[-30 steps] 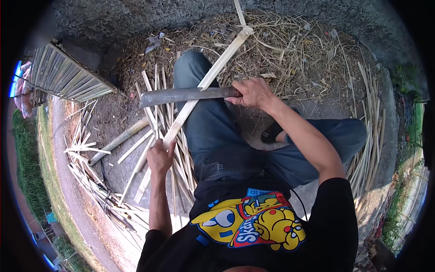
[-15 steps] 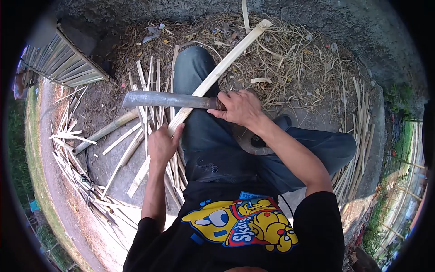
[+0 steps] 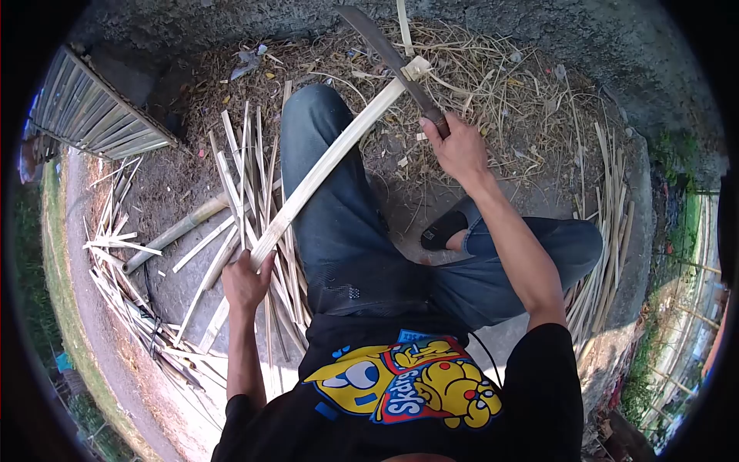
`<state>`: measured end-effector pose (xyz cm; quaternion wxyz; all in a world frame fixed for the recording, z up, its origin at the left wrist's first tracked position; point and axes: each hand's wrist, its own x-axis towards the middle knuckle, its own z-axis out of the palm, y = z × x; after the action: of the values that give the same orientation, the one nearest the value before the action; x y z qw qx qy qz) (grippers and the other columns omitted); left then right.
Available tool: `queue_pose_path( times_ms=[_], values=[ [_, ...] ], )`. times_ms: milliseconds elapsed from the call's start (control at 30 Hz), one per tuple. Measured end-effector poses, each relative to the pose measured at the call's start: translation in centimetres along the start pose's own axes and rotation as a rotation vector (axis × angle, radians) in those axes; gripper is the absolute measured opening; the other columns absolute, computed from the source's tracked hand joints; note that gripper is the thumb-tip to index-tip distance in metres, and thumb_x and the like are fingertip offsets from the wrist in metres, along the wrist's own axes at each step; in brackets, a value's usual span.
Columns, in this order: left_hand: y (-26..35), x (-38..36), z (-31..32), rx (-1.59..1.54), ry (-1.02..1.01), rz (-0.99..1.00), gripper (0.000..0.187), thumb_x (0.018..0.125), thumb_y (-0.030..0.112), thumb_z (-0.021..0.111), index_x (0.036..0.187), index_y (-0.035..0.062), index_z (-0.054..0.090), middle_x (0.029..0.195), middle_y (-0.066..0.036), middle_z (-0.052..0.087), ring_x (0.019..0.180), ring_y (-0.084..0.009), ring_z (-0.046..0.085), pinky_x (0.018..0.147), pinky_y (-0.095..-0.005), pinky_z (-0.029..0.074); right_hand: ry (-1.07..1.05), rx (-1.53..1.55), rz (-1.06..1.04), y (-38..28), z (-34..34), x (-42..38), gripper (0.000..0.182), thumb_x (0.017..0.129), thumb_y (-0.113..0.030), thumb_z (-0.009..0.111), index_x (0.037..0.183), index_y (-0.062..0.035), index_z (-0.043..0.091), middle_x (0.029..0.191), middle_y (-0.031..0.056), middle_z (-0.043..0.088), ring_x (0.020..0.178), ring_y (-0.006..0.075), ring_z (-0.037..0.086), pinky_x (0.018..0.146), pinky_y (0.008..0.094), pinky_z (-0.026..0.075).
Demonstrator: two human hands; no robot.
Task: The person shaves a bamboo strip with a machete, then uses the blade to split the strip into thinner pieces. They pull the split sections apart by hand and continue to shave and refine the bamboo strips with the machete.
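My left hand [image 3: 246, 282] grips the near end of a long pale bamboo strip [image 3: 327, 165], which slants up across my bent knee. In my right hand [image 3: 459, 148] is the handle of a machete [image 3: 385, 52], its dark curved blade pointing up and to the left. Near the strip's far end the blade crosses it, and the wood there looks frayed. Just beyond my left hand lie several split bamboo strips [image 3: 245, 165], loosely fanned on the ground beside my leg.
A thick bamboo pole [image 3: 181, 229] lies at the left near a bundle of strips [image 3: 123, 289]. More strips [image 3: 608, 231] lie at the right. Shavings [image 3: 500, 108] cover the ground before a rough wall [image 3: 577, 46]. A slatted bamboo panel [image 3: 96, 112] stands at upper left.
My right hand has moved up and right, carrying the machete from mid-strip to its far end, the blade now turned upward. My left hand and the strip have shifted down and left.
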<state>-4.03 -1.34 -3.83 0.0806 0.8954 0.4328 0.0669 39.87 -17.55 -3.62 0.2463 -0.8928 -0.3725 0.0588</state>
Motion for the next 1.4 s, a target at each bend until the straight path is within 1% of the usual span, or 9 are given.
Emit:
queue_pose_path(
  times_ms=[300, 367, 433, 633, 900, 967, 1100, 1333, 1400],
  values=[
    [-0.3, -0.2, -0.5, 0.001, -0.049, -0.093, 0.049, 0.083, 0.046, 0.075, 0.073, 0.0011, 0.06, 0.058, -0.021, 0.061, 0.056, -0.0416, 0.064, 0.055, -0.0481, 0.05, -0.057, 0.244, -0.019, -0.4, 2.1, 0.9, 0.057, 0.095, -0.058, 0.057, 0.088, -0.0021, 0.058, 0.063, 0.0168, 0.063, 0.057, 0.0333, 0.065, 0.053, 0.045, 0.051],
    [-0.4, 0.1, -0.8, 0.047, -0.079, -0.08, 0.048, 0.083, 0.046, 0.075, 0.074, 0.0011, 0.061, 0.059, -0.02, 0.061, 0.058, -0.0413, 0.064, 0.057, -0.0487, 0.05, -0.463, 1.256, 0.463, -1.8, 2.0, 0.5, 0.055, 0.097, -0.059, 0.055, 0.083, -0.0055, 0.056, 0.06, 0.0054, 0.055, 0.05, 0.019, 0.056, 0.051, 0.0385, 0.048],
    [-0.6, 0.1, -0.5, 0.02, -0.06, -0.083, 0.049, 0.083, 0.047, 0.075, 0.075, 0.0014, 0.061, 0.059, -0.02, 0.061, 0.058, -0.0412, 0.065, 0.057, -0.0492, 0.05, -0.633, 1.542, 0.542, -2.2, 1.2, -0.2, 0.05, 0.099, -0.056, 0.054, 0.081, -0.0088, 0.054, 0.06, -0.0018, 0.047, 0.051, 0.0094, 0.049, 0.049, 0.0343, 0.045],
    [-0.1, 1.0, -0.6, 0.014, -0.059, -0.015, 0.053, 0.084, 0.051, 0.074, 0.075, 0.0009, 0.061, 0.058, -0.02, 0.061, 0.059, -0.0419, 0.065, 0.057, -0.048, 0.051, -0.073, 0.059, -0.184, -3.6, 1.3, -2.4, 0.054, 0.094, -0.058, 0.061, 0.088, -0.004, 0.057, 0.064, 0.0137, 0.063, 0.057, 0.0323, 0.065, 0.056, 0.0463, 0.051],
    [-2.5, 0.4, 0.0, 0.008, -0.002, 0.093, 0.045, 0.085, 0.046, 0.074, 0.082, 0.0023, 0.063, 0.057, -0.016, 0.062, 0.055, -0.0386, 0.066, 0.053, -0.0457, 0.052, -0.217, -0.216, -0.373, -2.0, 0.3, -2.5, 0.058, 0.097, -0.063, 0.048, 0.101, -0.0059, 0.059, 0.071, 0.0173, 0.068, 0.072, 0.04, 0.07, 0.064, 0.0511, 0.054],
    [-3.4, -0.1, -0.4, -0.015, -0.009, 0.086, 0.043, 0.085, 0.045, 0.074, 0.084, 0.0025, 0.063, 0.058, -0.017, 0.063, 0.056, -0.0385, 0.066, 0.053, -0.0461, 0.053, -0.221, -0.127, -0.027, 2.1, -2.2, 1.7, 0.057, 0.097, -0.062, 0.048, 0.1, -0.0068, 0.059, 0.076, 0.0167, 0.07, 0.079, 0.0394, 0.07, 0.069, 0.0521, 0.054],
    [-1.3, 3.4, -0.1, 0.079, -0.047, 0.109, 0.053, 0.083, 0.052, 0.072, 0.075, 0.0017, 0.061, 0.059, -0.021, 0.063, 0.058, -0.0406, 0.066, 0.058, -0.0489, 0.053, -0.189, -0.241, 0.003, 2.6, -3.2, 2.4, 0.056, 0.097, -0.061, 0.05, 0.096, -0.0062, 0.06, 0.08, 0.0179, 0.069, 0.084, 0.0394, 0.069, 0.073, 0.052, 0.052],
    [-1.5, 3.2, 1.0, -0.014, -0.089, 0.059, 0.061, 0.084, 0.059, 0.068, 0.067, 0.0015, 0.056, 0.054, -0.02, 0.057, 0.052, -0.0393, 0.061, 0.055, -0.0487, 0.048, -0.262, 0.407, 0.178, 3.6, 2.4, 0.9, 0.057, 0.099, -0.059, 0.052, 0.089, -0.0029, 0.058, 0.066, 0.0082, 0.058, 0.054, 0.0198, 0.058, 0.055, 0.0379, 0.047],
    [-1.2, 3.0, 0.9, 0.0, -0.088, 0.042, 0.061, 0.085, 0.059, 0.068, 0.067, 0.0014, 0.057, 0.055, -0.02, 0.058, 0.053, -0.0404, 0.061, 0.056, -0.0488, 0.049, -0.49, 1.295, 0.485, 2.4, 2.5, 0.4, 0.056, 0.099, -0.058, 0.051, 0.088, -0.0034, 0.058, 0.066, 0.004, 0.057, 0.049, 0.0102, 0.053, 0.049, 0.0316, 0.044]
  ],
)
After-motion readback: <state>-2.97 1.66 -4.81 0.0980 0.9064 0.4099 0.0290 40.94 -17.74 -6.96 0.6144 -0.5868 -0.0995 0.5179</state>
